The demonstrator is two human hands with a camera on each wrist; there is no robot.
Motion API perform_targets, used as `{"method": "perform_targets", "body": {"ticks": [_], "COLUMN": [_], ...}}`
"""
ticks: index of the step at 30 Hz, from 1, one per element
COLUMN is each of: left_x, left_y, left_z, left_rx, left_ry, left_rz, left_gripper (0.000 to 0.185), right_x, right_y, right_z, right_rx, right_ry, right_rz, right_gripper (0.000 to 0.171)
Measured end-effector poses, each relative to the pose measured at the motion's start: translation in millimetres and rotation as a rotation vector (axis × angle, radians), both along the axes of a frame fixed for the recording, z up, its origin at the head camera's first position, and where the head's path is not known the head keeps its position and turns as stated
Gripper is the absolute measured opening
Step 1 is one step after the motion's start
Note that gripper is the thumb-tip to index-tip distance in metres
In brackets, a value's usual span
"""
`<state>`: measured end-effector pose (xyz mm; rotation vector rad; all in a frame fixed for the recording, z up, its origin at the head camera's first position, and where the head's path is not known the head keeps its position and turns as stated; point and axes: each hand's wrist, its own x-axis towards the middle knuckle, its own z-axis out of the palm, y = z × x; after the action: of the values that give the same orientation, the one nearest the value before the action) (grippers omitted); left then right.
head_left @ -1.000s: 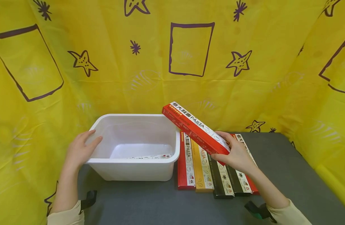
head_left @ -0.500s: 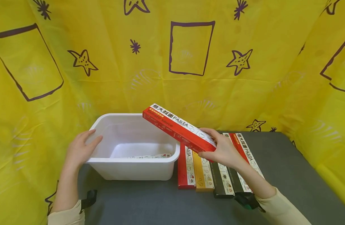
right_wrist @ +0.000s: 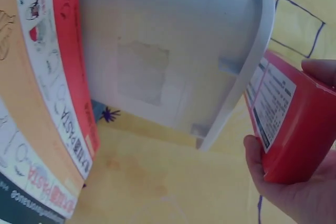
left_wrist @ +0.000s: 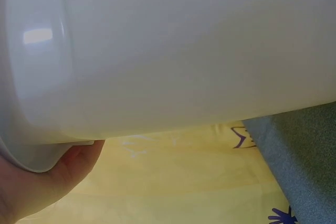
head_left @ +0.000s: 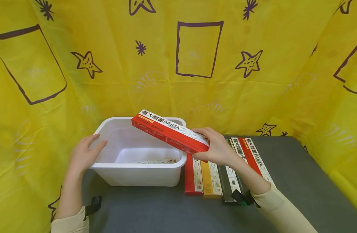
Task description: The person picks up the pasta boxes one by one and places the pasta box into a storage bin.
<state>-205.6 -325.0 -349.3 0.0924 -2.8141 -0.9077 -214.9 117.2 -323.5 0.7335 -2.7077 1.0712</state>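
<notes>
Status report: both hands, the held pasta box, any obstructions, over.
Right hand grips red pasta box, tilted partly over white tub. Left hand holds tub rim. No obvious obstruction.

On your table [head_left: 146, 210], a tub [head_left: 137, 177] with an item [head_left: 158, 161] inside stands left of the pasta boxes [head_left: 223, 183], a curtain [head_left: 195, 94] behind both. Your left hand [head_left: 86, 152] is at the tub's left end; the held box [head_left: 168, 133] in your right hand [head_left: 215, 147] is above its right rim.

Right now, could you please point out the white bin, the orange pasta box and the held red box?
White bin [head_left: 140, 175], head view: front outer wall.
Orange pasta box [head_left: 211, 182], head view: upper face.
Held red box [head_left: 170, 133], head view: red part.
</notes>
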Motion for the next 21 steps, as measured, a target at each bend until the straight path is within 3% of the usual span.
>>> {"method": "perform_targets", "body": {"ticks": [7, 12, 21], "left_x": [-0.4, 1.1, 2.2], "left_y": [1, 1, 3], "left_z": [0.5, 0.6, 2.8], "left_rx": [0.002, -0.002, 0.009], "left_ry": [-0.013, 0.009, -0.015], "left_rz": [0.011, 0.008, 0.021], "left_gripper": [0.071, 0.069, 0.071], "right_x": [-10.2, -18.9, -32.5], "right_y": [-19, -33, -63], "right_z": [8.9, 17.4, 23.7], "right_rx": [0.06, 0.085, 0.116], "right_ry": [0.012, 0.036, 0.032], "right_rz": [0.066, 0.117, 0.187], "right_gripper": [0.074, 0.069, 0.062]}}
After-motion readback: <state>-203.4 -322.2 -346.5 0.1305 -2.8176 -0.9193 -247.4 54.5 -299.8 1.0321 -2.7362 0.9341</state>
